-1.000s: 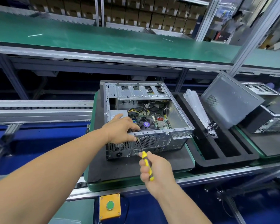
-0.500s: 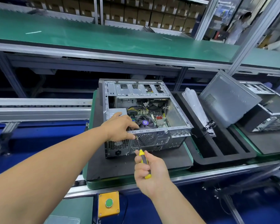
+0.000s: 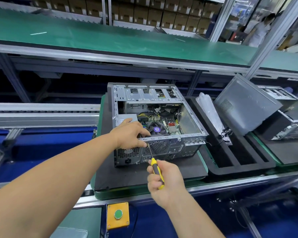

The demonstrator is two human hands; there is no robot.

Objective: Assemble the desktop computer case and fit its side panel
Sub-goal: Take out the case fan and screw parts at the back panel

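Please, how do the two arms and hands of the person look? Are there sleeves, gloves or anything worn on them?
Both forearms are bare as far as the picture shows: no sleeve is visible. The left hand and the right hand wear no gloves. No watch, bracelet or ring can be seen on either wrist or on the visible fingers. No markings or cables are on the arms.
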